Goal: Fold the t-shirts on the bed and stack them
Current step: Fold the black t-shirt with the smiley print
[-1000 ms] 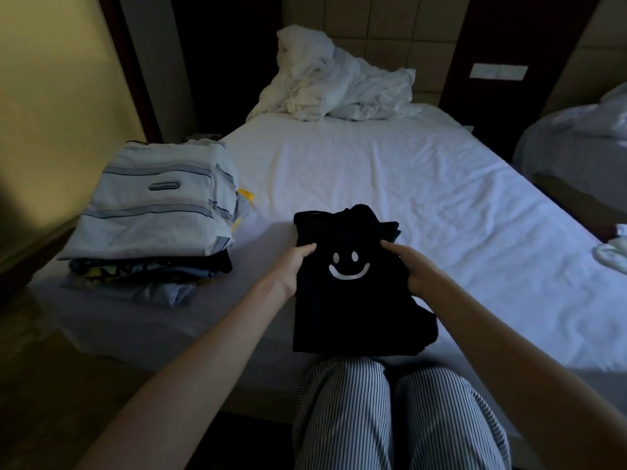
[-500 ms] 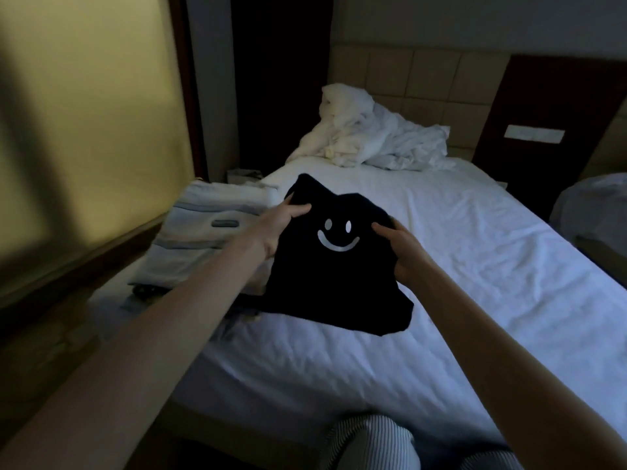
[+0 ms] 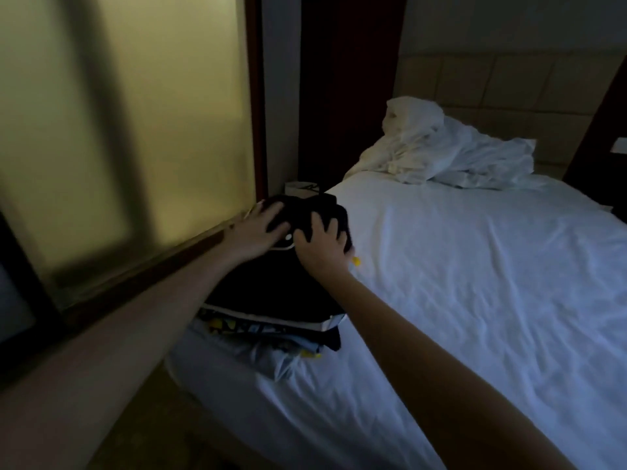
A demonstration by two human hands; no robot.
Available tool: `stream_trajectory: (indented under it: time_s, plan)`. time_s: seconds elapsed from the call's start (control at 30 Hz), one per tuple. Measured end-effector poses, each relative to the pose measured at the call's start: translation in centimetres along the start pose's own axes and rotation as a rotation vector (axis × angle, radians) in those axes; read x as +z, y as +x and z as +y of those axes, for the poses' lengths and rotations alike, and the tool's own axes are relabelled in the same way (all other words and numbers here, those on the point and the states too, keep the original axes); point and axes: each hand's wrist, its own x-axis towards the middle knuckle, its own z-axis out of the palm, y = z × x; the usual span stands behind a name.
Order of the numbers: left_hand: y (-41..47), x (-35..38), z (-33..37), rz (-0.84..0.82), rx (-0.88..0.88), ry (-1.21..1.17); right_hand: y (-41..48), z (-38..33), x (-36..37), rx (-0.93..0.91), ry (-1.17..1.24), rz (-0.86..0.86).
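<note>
The fingers of the left hand lie spread and fairly straight, released, pressing flat on the far left part of the folded black t-shirt. The fingers of the right hand are splayed and bent onto the far right part of the same cloth; the blur does not let me tell whether they pinch it or only press. Between the two hands a scrap of white print shows. The black t-shirt rests on top of the stack of folded shirts, whose pale, yellow and dark edges show beneath its near edge. The stack sits at the left edge of the bed, on its white sheet. A small yellow bit pokes out just right of the right wrist. At the far end of the bed lies crumpled white bedding against the padded headboard. A frosted glass panel stands to the left.
</note>
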Motion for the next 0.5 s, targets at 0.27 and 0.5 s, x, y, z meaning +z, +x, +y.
stream_trajectory:
  time_s: [0.27,0.5]
  plan:
    - [-0.7,6.8,-1.2,-0.018,-0.045,0.119,0.3,4.8,5.7,-0.005,0.065,-0.091]
    - [-1.6,5.1,0.0,-0.113,-0.074,0.138,0.1,4.5,3.7,-0.039,0.026,-0.172]
